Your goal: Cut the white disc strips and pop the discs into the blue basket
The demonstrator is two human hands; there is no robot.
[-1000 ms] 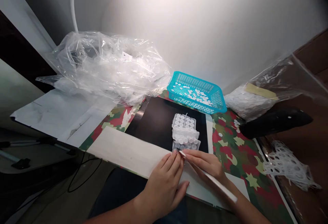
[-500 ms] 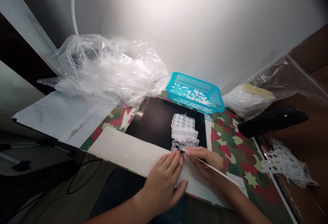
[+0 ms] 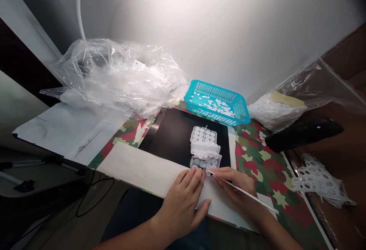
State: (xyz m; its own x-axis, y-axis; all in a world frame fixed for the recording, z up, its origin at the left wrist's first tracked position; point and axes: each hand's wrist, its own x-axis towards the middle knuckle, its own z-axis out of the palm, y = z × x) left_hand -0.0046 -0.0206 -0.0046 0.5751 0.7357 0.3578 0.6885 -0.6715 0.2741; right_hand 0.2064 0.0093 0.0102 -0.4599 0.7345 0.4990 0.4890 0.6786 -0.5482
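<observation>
A white sheet of small round discs (image 3: pixel 204 148) lies on a black mat (image 3: pixel 174 133), folded over in its middle. My left hand (image 3: pixel 183 200) rests flat on the pale board (image 3: pixel 143 168), fingers stretched out, fingertips touching the sheet's near edge. My right hand (image 3: pixel 233 183) is closed on a thin white stick (image 3: pixel 243 192), whose tip rests at the sheet's near edge beside my left fingertips.
A turquoise basket (image 3: pixel 217 103) with loose white discs stands behind the mat. A big crumpled clear bag (image 3: pixel 117 76) lies at the back left. At the right are another bag of white pieces (image 3: pixel 283 107), a black object (image 3: pixel 303 132) and punched-out white waste (image 3: pixel 318 181).
The stick's tip has moved slightly, staying at the sheet's near edge. My left hand has stayed in place; the view has shifted a little.
</observation>
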